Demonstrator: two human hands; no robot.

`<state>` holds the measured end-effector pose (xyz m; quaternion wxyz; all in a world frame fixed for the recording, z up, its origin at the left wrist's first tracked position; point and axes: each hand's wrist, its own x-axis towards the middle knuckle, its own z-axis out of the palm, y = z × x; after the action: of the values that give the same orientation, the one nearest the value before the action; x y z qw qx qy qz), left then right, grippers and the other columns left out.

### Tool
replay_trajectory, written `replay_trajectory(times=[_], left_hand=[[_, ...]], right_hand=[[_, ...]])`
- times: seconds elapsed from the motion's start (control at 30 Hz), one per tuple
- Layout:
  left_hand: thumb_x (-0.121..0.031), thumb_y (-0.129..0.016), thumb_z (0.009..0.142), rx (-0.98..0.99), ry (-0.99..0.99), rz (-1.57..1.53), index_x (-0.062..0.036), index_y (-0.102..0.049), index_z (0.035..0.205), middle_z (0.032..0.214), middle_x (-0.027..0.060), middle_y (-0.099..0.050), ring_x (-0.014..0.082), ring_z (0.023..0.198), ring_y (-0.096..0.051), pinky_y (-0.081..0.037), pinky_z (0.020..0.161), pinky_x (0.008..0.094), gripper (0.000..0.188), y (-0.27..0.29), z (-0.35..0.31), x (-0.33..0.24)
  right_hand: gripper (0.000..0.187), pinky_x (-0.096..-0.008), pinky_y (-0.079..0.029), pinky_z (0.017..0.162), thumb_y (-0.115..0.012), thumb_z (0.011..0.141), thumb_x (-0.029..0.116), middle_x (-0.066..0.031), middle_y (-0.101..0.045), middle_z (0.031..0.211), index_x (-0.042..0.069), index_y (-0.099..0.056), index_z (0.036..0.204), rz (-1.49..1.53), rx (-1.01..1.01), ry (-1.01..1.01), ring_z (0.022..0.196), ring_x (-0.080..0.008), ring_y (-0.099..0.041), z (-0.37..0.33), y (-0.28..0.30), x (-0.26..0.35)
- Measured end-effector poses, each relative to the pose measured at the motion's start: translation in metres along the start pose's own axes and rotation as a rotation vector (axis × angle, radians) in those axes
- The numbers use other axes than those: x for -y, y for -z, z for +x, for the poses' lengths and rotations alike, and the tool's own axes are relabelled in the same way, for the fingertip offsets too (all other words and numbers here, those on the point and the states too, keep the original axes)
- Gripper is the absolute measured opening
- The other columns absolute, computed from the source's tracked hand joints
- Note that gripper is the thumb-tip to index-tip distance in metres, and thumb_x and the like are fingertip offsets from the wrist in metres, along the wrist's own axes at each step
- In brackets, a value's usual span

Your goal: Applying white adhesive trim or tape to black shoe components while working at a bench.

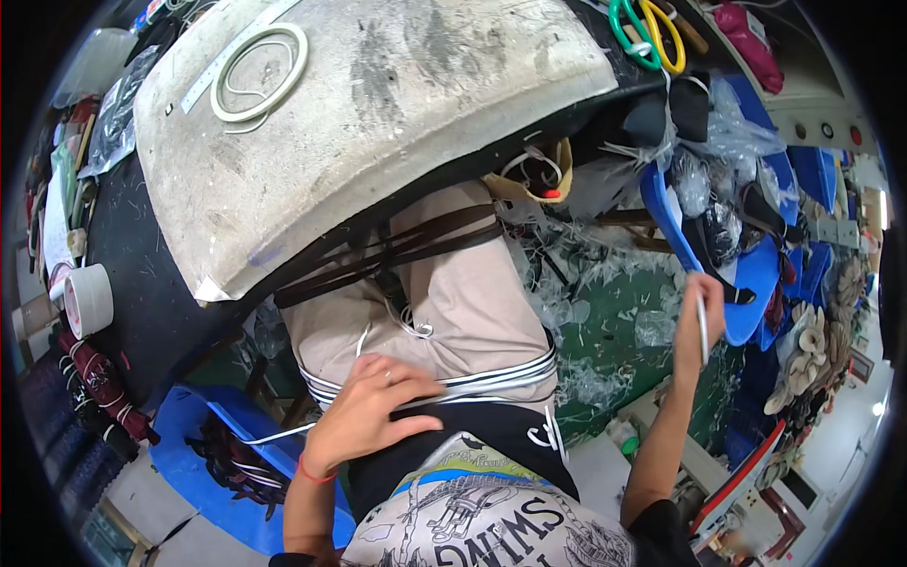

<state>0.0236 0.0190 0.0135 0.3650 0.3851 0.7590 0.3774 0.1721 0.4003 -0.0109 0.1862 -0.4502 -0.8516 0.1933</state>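
My left hand [380, 402] lies over my lap, its fingers and thumb stretched apart and nothing visible in its grasp. A white cord [274, 437] runs from the blue chair at the left to the wrist of that hand. Out to the right, my right hand [701, 304] is closed around a thin, pale, stick-like tool [702, 331]; its exact kind is unclear. Beside that hand stands a blue chair [675, 222] holding clear plastic bags and dark straps. Dark brown straps [387, 260] stretch across my thighs, under the table's edge.
A worn whitish slab [425, 113] covers the table ahead, bearing a white ring [219, 90] and a ruler [198, 90]. A tape roll [88, 300] sits at the left. Dark bundles fill another blue chair [179, 444]. Plastic scraps litter the green floor [605, 350].
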Motion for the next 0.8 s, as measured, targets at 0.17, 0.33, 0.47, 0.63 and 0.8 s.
replay_trajectory(times=[0.17, 0.33, 0.47, 0.63, 0.8], left_hand=[[-0.014, -0.063, 0.083, -0.514, -0.001, 0.097, -0.0051, -0.064, 0.103, 0.099, 0.0130, -0.065, 0.0319, 0.090, -0.061, -0.048, 0.079, 0.0411, 0.022, 0.011, 0.060, 0.027], [-0.012, -0.055, 0.087, -0.531, 0.244, 0.472, -0.0075, -0.058, 0.114, 0.103, 0.0159, -0.064, 0.0370, 0.090, -0.061, -0.049, 0.078, 0.0447, 0.027, 0.013, 0.082, 0.060], [-0.019, -0.052, 0.092, -0.424, 0.301, 0.324, -0.0148, -0.048, 0.131, 0.114, 0.0202, -0.059, 0.0398, 0.105, -0.055, -0.045, 0.088, 0.0436, 0.039, 0.010, 0.078, 0.062], [-0.017, -0.055, 0.091, -0.354, -0.028, -0.011, -0.0092, -0.041, 0.136, 0.121, 0.0246, -0.054, 0.0389, 0.111, -0.053, -0.043, 0.093, 0.0419, 0.048, 0.025, 0.092, 0.011], [-0.008, -0.059, 0.085, -0.297, -0.093, -0.063, 0.0015, -0.063, 0.091, 0.075, 0.0115, -0.062, 0.0241, 0.068, -0.060, -0.045, 0.064, 0.0321, 0.012, 0.072, 0.054, -0.010]], right_hand=[[0.020, -0.0332, -0.050, 0.076, -0.065, 0.083, 0.016, -0.0136, -0.066, 0.093, 0.004, -0.062, 0.099, 0.353, 0.507, 0.303, 0.085, -0.0266, -0.066, -0.024, -0.085, 0.091], [0.022, -0.0322, -0.050, 0.071, -0.065, 0.081, 0.010, -0.0141, -0.066, 0.090, 0.001, -0.060, 0.100, 0.462, 0.542, 0.486, 0.081, -0.0277, -0.066, -0.029, -0.147, 0.136], [0.021, -0.0342, -0.049, 0.071, -0.064, 0.078, 0.007, -0.0155, -0.064, 0.092, 0.000, -0.060, 0.098, 0.466, 0.606, 0.520, 0.081, -0.0306, -0.063, -0.026, -0.150, 0.137], [0.022, -0.0291, -0.048, 0.067, -0.065, 0.074, -0.005, -0.0104, -0.061, 0.086, 0.003, -0.061, 0.095, 0.640, 0.597, 0.705, 0.075, -0.0227, -0.061, -0.031, -0.107, 0.162], [0.020, -0.0266, -0.048, 0.068, -0.067, 0.074, -0.005, -0.0091, -0.062, 0.089, 0.002, -0.060, 0.092, 0.895, 0.991, 0.485, 0.077, -0.0158, -0.060, -0.025, -0.054, 0.179]])
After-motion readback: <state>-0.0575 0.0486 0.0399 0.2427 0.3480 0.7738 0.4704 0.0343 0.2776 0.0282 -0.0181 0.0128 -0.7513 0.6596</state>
